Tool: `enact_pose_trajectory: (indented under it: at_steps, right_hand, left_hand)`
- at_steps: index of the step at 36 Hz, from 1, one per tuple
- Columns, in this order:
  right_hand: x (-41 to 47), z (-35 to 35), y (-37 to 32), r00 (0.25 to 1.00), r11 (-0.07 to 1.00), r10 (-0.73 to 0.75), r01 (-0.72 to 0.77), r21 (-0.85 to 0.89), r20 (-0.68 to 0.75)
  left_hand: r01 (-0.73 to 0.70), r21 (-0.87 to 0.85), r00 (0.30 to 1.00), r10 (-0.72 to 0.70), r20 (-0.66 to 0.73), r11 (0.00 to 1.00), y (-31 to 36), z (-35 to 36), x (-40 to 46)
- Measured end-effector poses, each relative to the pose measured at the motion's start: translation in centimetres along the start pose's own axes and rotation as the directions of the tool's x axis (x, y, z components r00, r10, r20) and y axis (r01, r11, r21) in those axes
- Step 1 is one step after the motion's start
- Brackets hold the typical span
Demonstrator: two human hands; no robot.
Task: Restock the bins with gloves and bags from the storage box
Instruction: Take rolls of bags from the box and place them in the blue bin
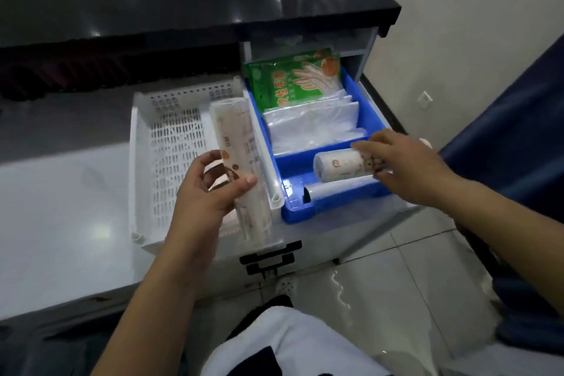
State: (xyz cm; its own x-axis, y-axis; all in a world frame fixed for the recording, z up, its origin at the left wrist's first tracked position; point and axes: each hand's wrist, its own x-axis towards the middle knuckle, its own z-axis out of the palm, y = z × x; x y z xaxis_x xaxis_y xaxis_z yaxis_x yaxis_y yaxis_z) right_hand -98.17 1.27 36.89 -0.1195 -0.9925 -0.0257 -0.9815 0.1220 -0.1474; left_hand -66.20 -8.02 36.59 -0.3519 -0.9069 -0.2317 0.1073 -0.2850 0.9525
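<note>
While my left hand (pixel 210 189) grips a long white printed bag roll (pixel 241 168) over the white perforated basket (pixel 164 143), my right hand (pixel 399 162) pinches a short roll (pixel 338 166) above the blue divided bin's (pixel 305 214) front compartment.

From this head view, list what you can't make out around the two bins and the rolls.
- Short roll: its right end is covered by the right hand.
- Long roll: its label print is blurred; the left hand covers its middle.
- White basket: its near right floor is hidden behind the long roll and left hand.
- Blue bin: the counter overhang and the green glove pack hide its far end.
- Clear packets: their count is unclear, as they overlap.
</note>
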Motion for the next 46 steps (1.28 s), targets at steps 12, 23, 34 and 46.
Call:
enact_pose_trajectory:
  at_steps: [12, 23, 34, 46]
  right_hand:
    - [9.0, 5.9, 1.0, 0.947, 0.982, -0.016, 0.076, -0.175, 0.322]
    - [7.4, 6.3, 0.2, 0.977, 0.975, 0.034, 0.014, -0.221, 0.21]
    - [5.7, 4.9, 3.9, 0.975, 0.972, 0.22, -0.218, -0.087, 0.017]
    - [-1.5, 4.7, 5.6, 0.678, 0.395, 0.733, -0.497, 0.773, 0.061]
  left_hand:
    - [0.035, 0.044, 0.997, -0.038, 0.067, 0.998, 1.7, 0.3, 9.1]
    - [-0.032, 0.172, 0.986, 0.002, 0.167, 0.985, 3.4, 2.1, 12.0]
    - [-0.153, 0.349, 0.959, 0.053, 0.279, 0.924, 3.4, 7.6, 13.1]
    - [-0.45, 0.795, 0.864, -0.028, 0.503, 0.408, -1.2, 14.0, 11.3]
